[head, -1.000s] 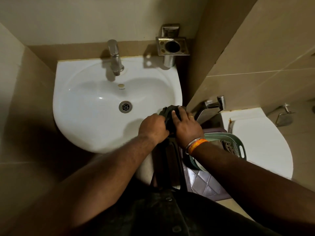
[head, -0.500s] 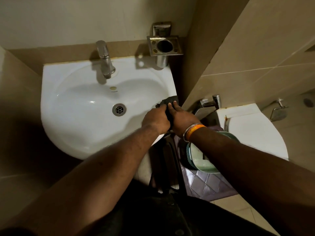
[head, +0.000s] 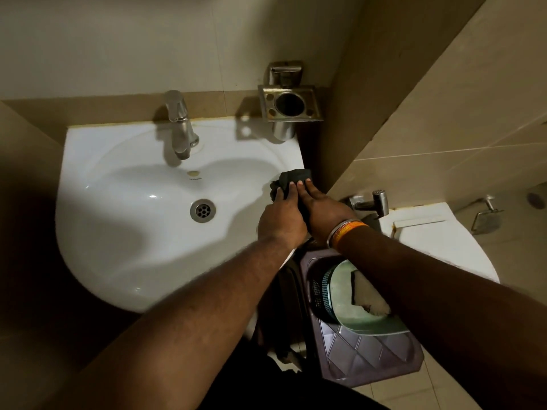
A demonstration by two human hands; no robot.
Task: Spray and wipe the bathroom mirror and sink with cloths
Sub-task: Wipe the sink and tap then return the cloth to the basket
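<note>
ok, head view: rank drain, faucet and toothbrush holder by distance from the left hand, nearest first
From the left hand, which holds the dark cloth at the sink's right rim:
1. Drain, in the basin, left of the hand.
2. Faucet, at the back of the sink, up and left.
3. Toothbrush holder, on the wall above the back right corner.
The last two are close; the ranking is tentative.

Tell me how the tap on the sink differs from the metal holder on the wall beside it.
The tap stands on the sink's back ledge; the holder is fixed to the wall above the sink's right corner. The tap is a rounded column with a spout over the basin; the holder is a flat square plate with a large round hole, small corner holes and a cup beneath. Both are shiny silver metal, and neither hand touches them.
</note>
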